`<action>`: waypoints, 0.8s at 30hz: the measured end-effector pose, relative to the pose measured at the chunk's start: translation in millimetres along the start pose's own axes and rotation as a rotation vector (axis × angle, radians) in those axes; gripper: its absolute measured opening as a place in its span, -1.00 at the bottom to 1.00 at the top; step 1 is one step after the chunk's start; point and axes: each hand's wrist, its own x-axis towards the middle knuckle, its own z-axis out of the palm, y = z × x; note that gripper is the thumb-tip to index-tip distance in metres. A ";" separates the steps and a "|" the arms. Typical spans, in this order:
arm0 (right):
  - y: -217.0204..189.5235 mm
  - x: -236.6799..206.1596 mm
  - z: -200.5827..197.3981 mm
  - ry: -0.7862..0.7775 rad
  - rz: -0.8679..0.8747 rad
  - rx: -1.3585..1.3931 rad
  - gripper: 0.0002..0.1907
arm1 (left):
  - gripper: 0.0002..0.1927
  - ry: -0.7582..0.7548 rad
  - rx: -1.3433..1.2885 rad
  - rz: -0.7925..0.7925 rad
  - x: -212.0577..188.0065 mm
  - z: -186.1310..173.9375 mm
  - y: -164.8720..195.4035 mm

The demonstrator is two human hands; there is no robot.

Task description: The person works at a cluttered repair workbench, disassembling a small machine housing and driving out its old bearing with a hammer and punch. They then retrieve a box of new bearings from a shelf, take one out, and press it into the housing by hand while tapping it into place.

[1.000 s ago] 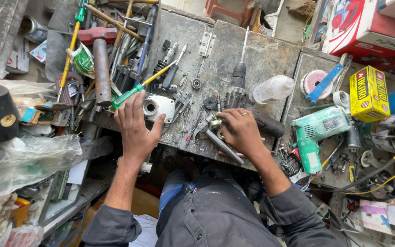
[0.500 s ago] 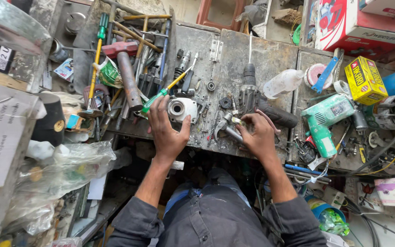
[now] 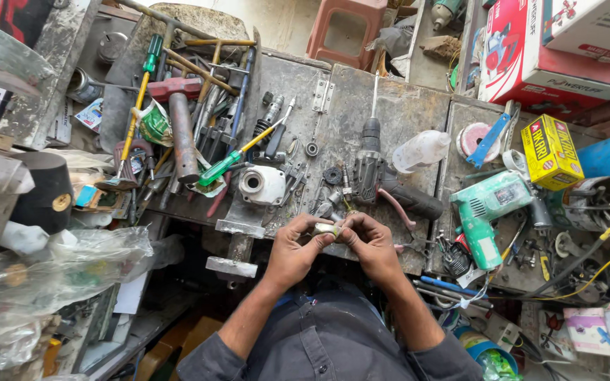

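Head view, from nine o'clock across: a green-handled screwdriver [image 3: 222, 168] lies at ten o'clock of the hands, beside a white round metal housing [image 3: 262, 185]. At centre, the left hand [image 3: 292, 248] and right hand [image 3: 371, 243] meet, fingertips of both pinching a small pale cylindrical part [image 3: 325, 229] between them. A dark corded drill [image 3: 379, 173] lies at one o'clock, a green plastic power drill [image 3: 487, 212] at three o'clock.
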 end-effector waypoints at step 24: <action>-9.8 -2.8 -29.6 0.013 0.072 -0.095 -0.91 | -0.71 0.233 -0.555 -0.162 1.8 64.5 -41.4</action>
